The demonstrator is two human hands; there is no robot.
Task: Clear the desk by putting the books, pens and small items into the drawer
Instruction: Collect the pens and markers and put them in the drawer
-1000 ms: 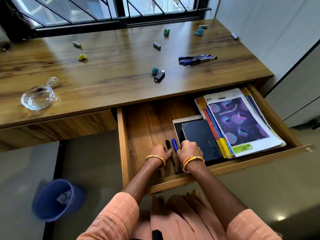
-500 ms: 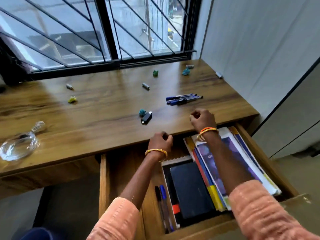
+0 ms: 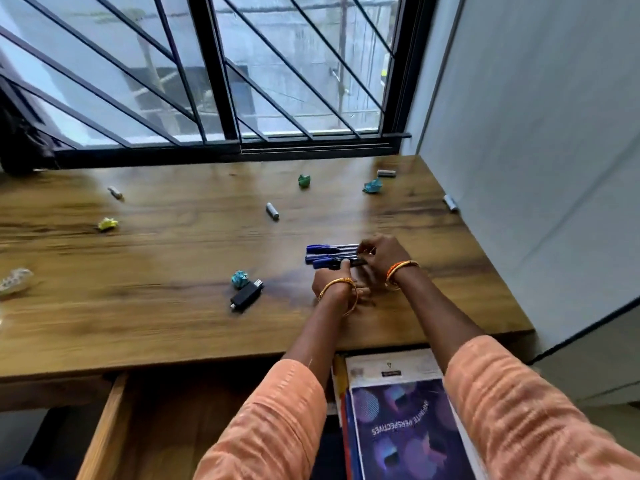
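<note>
A bundle of blue pens (image 3: 325, 253) lies on the wooden desk (image 3: 156, 306), right of the middle. My right hand (image 3: 382, 258) curls over the pens' right ends and grips them. My left hand (image 3: 337, 284) rests on the desk just below, its thumb touching the nearest pen and its fingers spread. A black USB stick (image 3: 246, 296) and a teal paper ball (image 3: 240, 279) lie to the left of my hands. The open drawer (image 3: 104, 431) below the desk edge holds a purple-covered book (image 3: 405, 427) on a stack; my sleeves hide part of it.
Small grey cylinders (image 3: 272, 211) (image 3: 115, 192) (image 3: 386, 173) (image 3: 450, 203) and paper balls, yellow (image 3: 108, 223), green (image 3: 304, 180) and teal (image 3: 373, 186), are scattered over the desk. A glass dish (image 3: 14, 280) sits at the left edge. A barred window is behind, a wall to the right.
Both hands left the drawer, where they laid pens beside the black notebook, and moved up and forward over the desk to the blue pens. The view tilted up with them.
</note>
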